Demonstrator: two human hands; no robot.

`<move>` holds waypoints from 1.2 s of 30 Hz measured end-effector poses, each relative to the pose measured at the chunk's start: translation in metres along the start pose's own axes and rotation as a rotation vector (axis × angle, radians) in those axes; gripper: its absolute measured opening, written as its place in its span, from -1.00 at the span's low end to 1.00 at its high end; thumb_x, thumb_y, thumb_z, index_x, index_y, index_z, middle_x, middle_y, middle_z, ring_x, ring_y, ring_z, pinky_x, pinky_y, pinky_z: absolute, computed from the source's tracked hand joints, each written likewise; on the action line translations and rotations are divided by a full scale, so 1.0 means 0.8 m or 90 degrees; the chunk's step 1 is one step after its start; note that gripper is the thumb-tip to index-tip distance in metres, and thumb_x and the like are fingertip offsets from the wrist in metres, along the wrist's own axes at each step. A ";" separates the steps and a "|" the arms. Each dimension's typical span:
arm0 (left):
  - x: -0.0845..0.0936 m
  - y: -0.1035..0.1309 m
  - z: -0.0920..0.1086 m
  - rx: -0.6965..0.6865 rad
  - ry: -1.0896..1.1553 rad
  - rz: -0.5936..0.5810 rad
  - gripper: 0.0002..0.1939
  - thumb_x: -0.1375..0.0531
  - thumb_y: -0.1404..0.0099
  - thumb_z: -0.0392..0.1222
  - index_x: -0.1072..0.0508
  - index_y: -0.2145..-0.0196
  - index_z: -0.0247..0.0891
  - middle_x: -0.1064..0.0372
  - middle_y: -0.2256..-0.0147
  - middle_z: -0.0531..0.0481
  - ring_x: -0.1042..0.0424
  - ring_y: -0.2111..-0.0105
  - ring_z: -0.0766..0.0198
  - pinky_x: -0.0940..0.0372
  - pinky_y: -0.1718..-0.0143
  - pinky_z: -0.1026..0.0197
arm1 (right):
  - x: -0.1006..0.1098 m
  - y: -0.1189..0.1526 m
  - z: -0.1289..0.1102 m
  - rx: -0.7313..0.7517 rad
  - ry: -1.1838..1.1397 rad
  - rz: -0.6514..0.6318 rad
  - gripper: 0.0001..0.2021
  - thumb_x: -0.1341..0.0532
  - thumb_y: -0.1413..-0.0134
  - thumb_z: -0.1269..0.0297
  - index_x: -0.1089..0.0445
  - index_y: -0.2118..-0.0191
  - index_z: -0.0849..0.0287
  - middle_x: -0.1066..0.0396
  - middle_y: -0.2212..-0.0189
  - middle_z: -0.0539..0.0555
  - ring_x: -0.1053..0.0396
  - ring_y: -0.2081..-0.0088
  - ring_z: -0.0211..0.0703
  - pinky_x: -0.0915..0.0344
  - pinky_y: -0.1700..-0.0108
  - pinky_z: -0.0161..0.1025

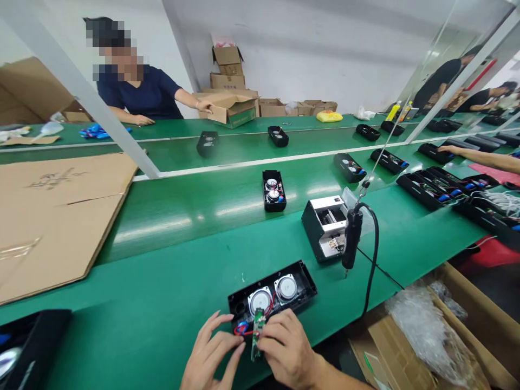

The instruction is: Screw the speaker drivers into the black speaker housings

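A black speaker housing (301,271) lies tilted on the green bench in front of me, with two round silver speakers (260,301) inside. My right hand (288,346) pinches a narrow green circuit board (258,330) over the housing's near edge. Red wires (248,332) run from the board to a small blue part (241,326) at the housing's left end. Thumb and index finger of my left hand (215,349) close together at those wires, while another finger reaches toward the housing's left edge.
An electric screwdriver (352,238) hangs on a cable beside a black-and-silver screw feeder (324,227). Flat cardboard (60,211) lies left. More housings (274,190) sit on the green line. A co-worker (142,92) is opposite, touching a carton; another person's hand (450,149) is at right.
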State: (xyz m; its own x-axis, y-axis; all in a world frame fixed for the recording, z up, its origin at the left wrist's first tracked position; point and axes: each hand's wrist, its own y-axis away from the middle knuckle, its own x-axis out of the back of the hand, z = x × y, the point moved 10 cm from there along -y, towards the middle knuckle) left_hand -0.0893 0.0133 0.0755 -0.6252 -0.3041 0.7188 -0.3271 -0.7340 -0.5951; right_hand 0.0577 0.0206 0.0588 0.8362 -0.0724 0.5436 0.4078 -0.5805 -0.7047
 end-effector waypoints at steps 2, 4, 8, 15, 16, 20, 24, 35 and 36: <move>-0.001 0.002 -0.001 -0.001 0.002 -0.007 -0.82 -0.21 -0.42 -0.41 -0.50 0.13 -0.15 -0.57 0.31 0.09 -0.54 -0.03 0.22 -0.22 -0.39 0.10 | -0.001 -0.004 -0.002 0.006 -0.003 0.006 -0.83 -0.14 -0.40 0.50 -0.47 0.14 0.15 -0.61 0.30 0.05 -0.48 0.22 -0.11 -0.33 0.21 -0.13; 0.001 0.005 -0.003 0.004 0.002 0.000 -0.81 -0.22 -0.40 -0.42 -0.51 0.13 -0.16 -0.56 0.31 0.08 -0.53 -0.04 0.22 -0.22 -0.40 0.10 | 0.008 -0.009 0.000 0.015 -0.034 0.012 -0.83 -0.15 -0.44 0.48 -0.47 0.12 0.13 -0.62 0.29 0.03 -0.52 0.15 -0.11 -0.35 0.13 -0.12; 0.008 0.004 -0.003 0.033 -0.001 0.033 -0.79 -0.23 -0.38 -0.44 -0.51 0.13 -0.16 -0.52 0.27 0.02 -0.52 -0.07 0.15 -0.31 -0.35 -0.01 | 0.049 -0.033 0.031 -0.017 -0.086 0.005 -0.79 -0.11 -0.54 0.43 -0.50 -0.02 0.11 -0.57 0.24 0.05 -0.53 0.12 -0.16 -0.39 0.06 -0.17; -0.033 -0.005 0.005 0.031 -0.107 -0.029 -0.79 -0.36 -0.39 -0.22 -0.54 0.03 -0.16 -0.47 -0.10 -0.21 -0.22 -0.40 -0.25 -0.29 -0.33 -0.44 | 0.025 -0.045 0.064 0.015 0.103 -0.337 -0.85 -0.24 -0.51 0.35 -0.55 0.16 0.13 -0.56 0.33 -0.01 -0.41 0.36 -0.16 -0.15 0.35 -0.14; -0.042 -0.004 0.004 0.026 -0.117 -0.048 -0.76 -0.38 -0.37 -0.19 -0.54 0.01 -0.16 -0.46 -0.15 -0.21 -0.17 -0.43 -0.30 -0.26 -0.34 -0.48 | 0.015 -0.040 0.063 0.012 0.107 -0.387 -0.86 -0.25 -0.50 0.36 -0.54 0.17 0.13 -0.56 0.33 -0.02 -0.42 0.35 -0.16 -0.14 0.36 -0.14; -0.070 0.000 -0.005 0.042 -0.121 -0.099 -0.73 -0.38 -0.34 -0.20 -0.55 0.01 -0.17 -0.44 -0.21 -0.21 -0.13 -0.45 -0.37 -0.25 -0.34 -0.54 | -0.017 -0.026 0.055 -0.002 0.104 -0.543 -0.84 -0.23 -0.41 0.52 -0.52 0.12 0.15 -0.59 0.25 0.01 -0.48 0.26 -0.14 -0.17 0.31 -0.16; -0.081 -0.001 -0.007 0.070 -0.101 -0.099 -0.78 -0.33 -0.32 -0.34 -0.58 0.08 -0.18 -0.49 -0.17 -0.17 -0.15 -0.45 -0.33 -0.17 -0.39 -0.55 | -0.025 -0.031 0.059 -0.007 0.091 -0.596 -0.72 -0.22 -0.23 0.65 -0.55 0.10 0.16 -0.60 0.22 0.06 -0.51 0.25 -0.11 -0.22 0.27 -0.18; -0.101 -0.005 -0.012 0.035 -0.070 -0.196 -0.63 -0.50 -0.21 -0.11 -0.65 0.01 -0.09 -0.52 -0.21 -0.04 -0.04 -0.49 -0.44 0.23 -0.48 -0.65 | -0.023 -0.018 0.054 0.004 0.078 -0.549 -0.76 -0.27 -0.13 0.51 -0.57 0.09 0.22 -0.58 0.21 0.17 -0.47 0.27 0.00 -0.31 0.20 -0.11; -0.102 -0.006 -0.014 0.034 -0.069 -0.202 -0.62 -0.51 -0.20 -0.10 -0.65 0.02 -0.08 -0.53 -0.20 -0.04 -0.05 -0.48 -0.45 0.24 -0.47 -0.67 | -0.024 -0.017 0.055 0.006 0.076 -0.549 -0.72 -0.26 -0.13 0.54 -0.58 0.06 0.23 -0.59 0.19 0.18 -0.48 0.22 0.01 -0.32 0.16 -0.11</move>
State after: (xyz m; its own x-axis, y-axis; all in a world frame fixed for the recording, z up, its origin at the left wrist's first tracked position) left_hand -0.0446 0.0481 0.0156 -0.4186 -0.1164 0.9007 -0.4533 -0.8326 -0.3182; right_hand 0.0521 0.0657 0.0376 0.1905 0.3046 0.9332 0.8850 -0.4648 -0.0290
